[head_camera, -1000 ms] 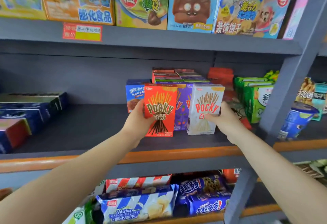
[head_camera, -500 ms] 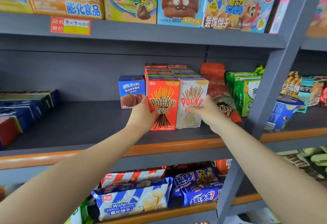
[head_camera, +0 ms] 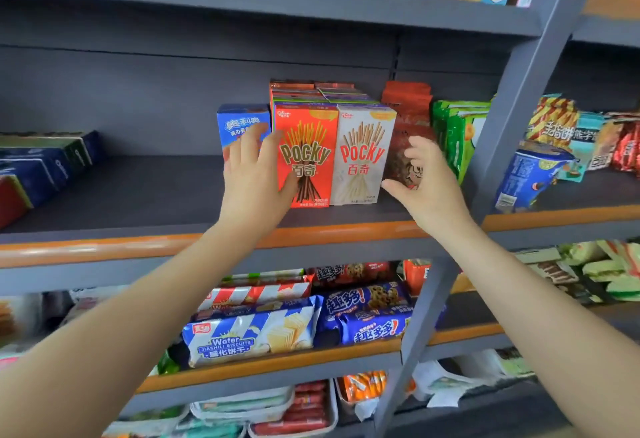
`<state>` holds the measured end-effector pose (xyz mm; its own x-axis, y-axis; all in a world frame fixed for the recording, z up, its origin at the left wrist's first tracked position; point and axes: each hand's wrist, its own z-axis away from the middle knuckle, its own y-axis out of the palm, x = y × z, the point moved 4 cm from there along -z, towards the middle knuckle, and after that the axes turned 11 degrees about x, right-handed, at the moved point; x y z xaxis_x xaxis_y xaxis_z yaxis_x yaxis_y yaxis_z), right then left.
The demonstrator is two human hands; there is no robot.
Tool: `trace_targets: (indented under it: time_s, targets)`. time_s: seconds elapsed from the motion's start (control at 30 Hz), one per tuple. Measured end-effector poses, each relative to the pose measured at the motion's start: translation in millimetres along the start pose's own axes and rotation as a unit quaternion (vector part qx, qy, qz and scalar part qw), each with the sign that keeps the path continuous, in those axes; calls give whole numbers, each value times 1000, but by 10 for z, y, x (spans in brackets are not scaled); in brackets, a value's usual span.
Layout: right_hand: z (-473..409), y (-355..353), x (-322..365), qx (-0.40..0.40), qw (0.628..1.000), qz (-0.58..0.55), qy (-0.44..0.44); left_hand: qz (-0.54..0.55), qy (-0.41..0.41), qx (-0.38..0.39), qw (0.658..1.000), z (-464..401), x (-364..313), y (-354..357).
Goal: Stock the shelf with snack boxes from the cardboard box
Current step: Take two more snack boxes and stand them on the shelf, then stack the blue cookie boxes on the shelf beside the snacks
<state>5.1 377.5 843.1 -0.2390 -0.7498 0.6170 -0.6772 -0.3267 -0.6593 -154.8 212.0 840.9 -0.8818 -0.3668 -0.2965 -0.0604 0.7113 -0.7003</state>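
Two Pocky boxes stand upright on the middle shelf (head_camera: 138, 195), faces forward and sides touching: the red box (head_camera: 306, 157) on the left, the white box (head_camera: 363, 155) on the right. Further boxes of the same kind stand in rows behind them. A blue box (head_camera: 242, 122) stands just beside the red box on its left; a dark red bag (head_camera: 408, 146) leans just beside the white box on its right.

The left hand (head_camera: 258, 174) is spread, fingers straight, its thumb lying against the lower face of the red box and gripping nothing. The right hand (head_camera: 426, 178) is likewise spread, near the white box's right edge; whether the thumb touches the box cannot be told.

The boxes are thin card, judged light and stiff on their edges but easily dented on the broad faces. Their glossy print is probably slippery. The contents are likely brittle sticks, so squeezing or dropping is ill-advised. The safest hold is across the narrow sides, thumb on one edge and fingers on the other, near mid-height. The cardboard box is out of view.
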Motion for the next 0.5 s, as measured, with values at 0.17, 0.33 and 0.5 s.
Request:
trace_targets:
  time_s: [0.17,0.33,0.5]
  targets:
    - [557,28,-2,41,984,72,-158,41,200,26,979,712,-375,127]
    - [1264,514,-427,199,960,56,-190,62,152,195,967,1761,-416,704]
    - [2097,1334,-1296,365,929,17,-62,84,-25,389,917,3003,39,1521]
